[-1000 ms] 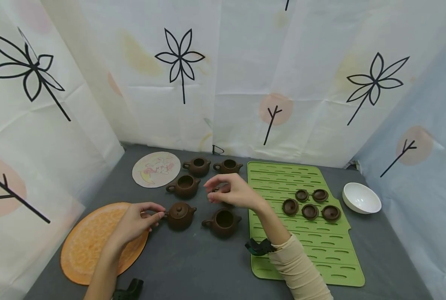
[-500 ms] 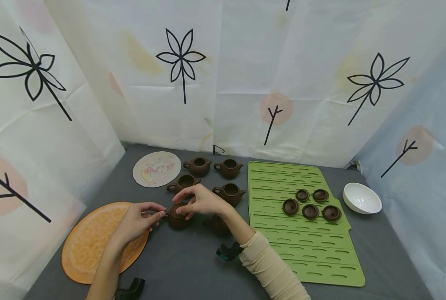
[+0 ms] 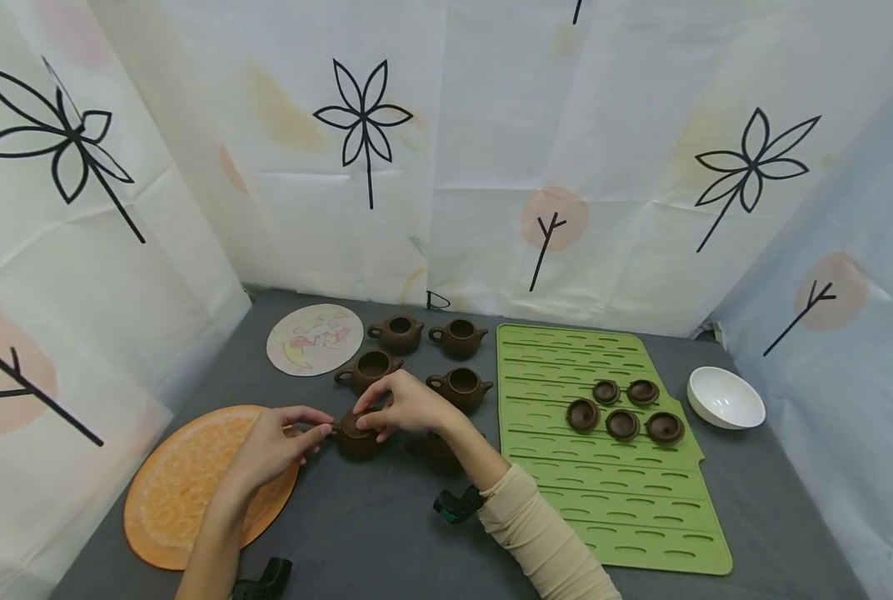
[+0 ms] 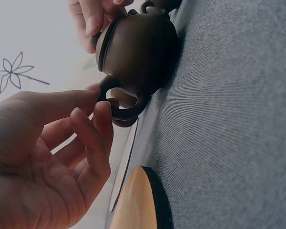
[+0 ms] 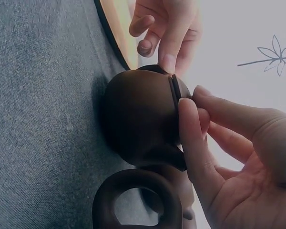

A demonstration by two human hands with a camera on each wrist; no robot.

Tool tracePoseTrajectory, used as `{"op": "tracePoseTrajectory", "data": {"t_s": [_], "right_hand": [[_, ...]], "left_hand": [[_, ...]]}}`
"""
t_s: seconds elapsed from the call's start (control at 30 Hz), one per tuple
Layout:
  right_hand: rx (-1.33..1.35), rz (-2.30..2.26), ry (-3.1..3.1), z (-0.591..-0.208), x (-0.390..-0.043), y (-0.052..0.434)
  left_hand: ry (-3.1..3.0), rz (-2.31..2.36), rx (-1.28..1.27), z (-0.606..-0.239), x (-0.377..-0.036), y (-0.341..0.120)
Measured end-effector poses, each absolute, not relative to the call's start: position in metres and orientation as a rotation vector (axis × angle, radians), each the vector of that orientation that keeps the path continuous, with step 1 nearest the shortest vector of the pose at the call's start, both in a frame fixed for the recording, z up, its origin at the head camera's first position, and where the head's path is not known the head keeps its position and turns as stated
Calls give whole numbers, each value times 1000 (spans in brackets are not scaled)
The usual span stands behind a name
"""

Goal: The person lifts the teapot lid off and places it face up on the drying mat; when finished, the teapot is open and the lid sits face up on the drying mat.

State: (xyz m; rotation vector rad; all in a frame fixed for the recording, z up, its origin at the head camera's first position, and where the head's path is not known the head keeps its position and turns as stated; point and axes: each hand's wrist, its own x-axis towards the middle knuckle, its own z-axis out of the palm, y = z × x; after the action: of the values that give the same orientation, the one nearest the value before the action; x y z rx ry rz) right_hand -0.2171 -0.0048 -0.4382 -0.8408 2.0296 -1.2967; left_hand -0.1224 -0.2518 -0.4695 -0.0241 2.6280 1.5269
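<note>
A small brown teapot [image 3: 358, 447] stands upright on the grey table, its lid [image 5: 182, 89] seated on top. My left hand [image 3: 280, 437] pinches the teapot's handle [image 4: 126, 113] between thumb and fingers. From the other side, my right hand [image 3: 411, 407] holds the lid's knob between thumb and fingertips; the knob itself is mostly covered. Close by on the right is a lidless teapot [image 3: 433, 454], partly hidden beneath my right wrist. More lidless brown teapots, one of them this teapot [image 3: 459, 335], stand behind in rough rows.
On the right lies a green ribbed mat [image 3: 619, 508] bearing several small brown lids [image 3: 622, 424]. A white bowl [image 3: 725, 398] is beyond it. An orange round mat [image 3: 162, 500] lies under my left forearm, and a pale printed disc [image 3: 315, 339] sits further back.
My right hand has come left and down from above the rear teapots to the lid of the teapot by my left hand. My left hand stays on the handle.
</note>
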Motion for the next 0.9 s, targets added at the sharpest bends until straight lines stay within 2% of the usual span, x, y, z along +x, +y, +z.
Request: {"op": "tracePoseTrajectory", "data": {"t_s": [0.5,0.9], "right_hand": [[-861,-1464,1945,-427,-217,22],[-834,-1604,2033,-395,-219,86]], "left_hand": [[2621,1542,-32,-470,-123,-249],[2624,1545,-23,-469,-121,-250]]}}
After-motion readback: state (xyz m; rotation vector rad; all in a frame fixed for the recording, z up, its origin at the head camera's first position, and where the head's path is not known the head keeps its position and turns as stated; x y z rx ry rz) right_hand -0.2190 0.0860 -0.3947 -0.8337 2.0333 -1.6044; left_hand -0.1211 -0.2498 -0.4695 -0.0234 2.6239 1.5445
